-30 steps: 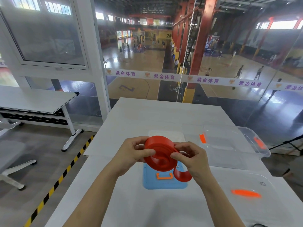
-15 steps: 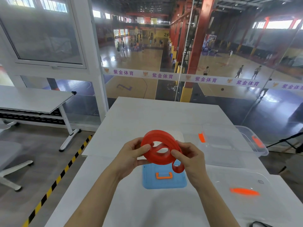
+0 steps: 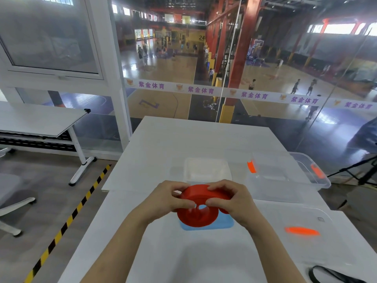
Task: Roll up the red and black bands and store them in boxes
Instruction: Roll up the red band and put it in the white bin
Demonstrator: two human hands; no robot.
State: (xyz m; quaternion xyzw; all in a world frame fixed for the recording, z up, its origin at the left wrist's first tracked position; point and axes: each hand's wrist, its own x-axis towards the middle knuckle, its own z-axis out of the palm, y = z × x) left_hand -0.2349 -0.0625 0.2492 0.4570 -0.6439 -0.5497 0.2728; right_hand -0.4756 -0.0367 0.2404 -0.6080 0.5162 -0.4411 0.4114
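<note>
Indoors, white table against glass wall, left hand and right hand pinching rolled red band.

Your left hand and right hand meet out front, forearms converging, fingers curled, both pinching the red band.

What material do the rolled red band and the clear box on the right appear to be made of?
The rolled red band looks like matte rubber or latex: it coils smoothly without creases in both hands. The clear box with orange clips seems to be glossy rigid plastic: the table shows through its walls.
</note>
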